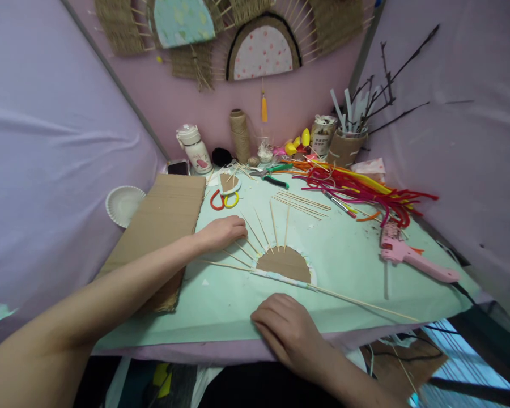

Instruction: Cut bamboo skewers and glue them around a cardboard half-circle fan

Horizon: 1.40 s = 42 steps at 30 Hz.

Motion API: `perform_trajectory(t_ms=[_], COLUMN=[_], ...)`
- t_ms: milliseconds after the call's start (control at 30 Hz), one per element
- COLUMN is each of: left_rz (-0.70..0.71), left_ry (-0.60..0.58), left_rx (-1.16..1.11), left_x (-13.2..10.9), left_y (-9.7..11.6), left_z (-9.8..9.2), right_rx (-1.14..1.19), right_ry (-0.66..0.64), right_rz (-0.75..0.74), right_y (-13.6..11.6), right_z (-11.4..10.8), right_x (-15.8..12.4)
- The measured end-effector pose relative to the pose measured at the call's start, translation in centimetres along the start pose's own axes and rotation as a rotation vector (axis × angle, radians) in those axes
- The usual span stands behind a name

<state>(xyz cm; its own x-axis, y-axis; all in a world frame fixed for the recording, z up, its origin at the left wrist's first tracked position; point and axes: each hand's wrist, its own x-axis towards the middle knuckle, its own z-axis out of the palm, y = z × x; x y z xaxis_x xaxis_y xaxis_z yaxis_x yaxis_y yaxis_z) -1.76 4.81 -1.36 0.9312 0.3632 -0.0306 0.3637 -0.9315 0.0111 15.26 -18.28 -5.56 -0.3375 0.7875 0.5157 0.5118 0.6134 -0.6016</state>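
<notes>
A half-round piece of brown cardboard (284,265) with a pale fabric rim lies on the table, and thin wooden skewers (274,225) fan out from its curved edge. At the left of the fan my left hand (226,232) has its fingers closed together at the outer end of a skewer; the fingertips are partly hidden. My right hand (285,331) rests at the table's front edge, below the half-round, fingers loosely bent and side by side, holding nothing. A long skewer (365,302) runs right from the half-round's lower corner.
Left, a cardboard sheet (165,209) lies under my left forearm. Scissors (224,199), pliers (272,174), loose skewers (301,204) and pipe cleaners (357,190) lie farther back. A pink glue gun (416,258) stands right. Behind are a bottle (196,152) and twine spool (239,136).
</notes>
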Motion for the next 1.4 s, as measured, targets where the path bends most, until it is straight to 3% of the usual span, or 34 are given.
perform_trajectory(t_ms=[900,1033,1233,1400], left_rz=[0.016,-0.015,-0.181,-0.270], left_ry=[-0.008,0.104,0.310,0.297], left_rx=[0.014,0.017,-0.028,-0.077], left_x=[-0.6,-1.6,-3.9,-4.9], left_y=[0.2,-1.2,-4.9,-6.1], left_z=[-0.5,-1.8,-5.1,-5.2], right_rx=[0.007,0.008,0.018,0.019], right_ry=[0.004,0.019,0.031,0.021], right_rz=[-0.007,-0.013,-0.028,-0.018], right_y=[0.1,0.1,0.1,0.0], right_z=[0.1,0.1,0.0,0.0], right_x=[-0.1,-0.1,0.1,0.0])
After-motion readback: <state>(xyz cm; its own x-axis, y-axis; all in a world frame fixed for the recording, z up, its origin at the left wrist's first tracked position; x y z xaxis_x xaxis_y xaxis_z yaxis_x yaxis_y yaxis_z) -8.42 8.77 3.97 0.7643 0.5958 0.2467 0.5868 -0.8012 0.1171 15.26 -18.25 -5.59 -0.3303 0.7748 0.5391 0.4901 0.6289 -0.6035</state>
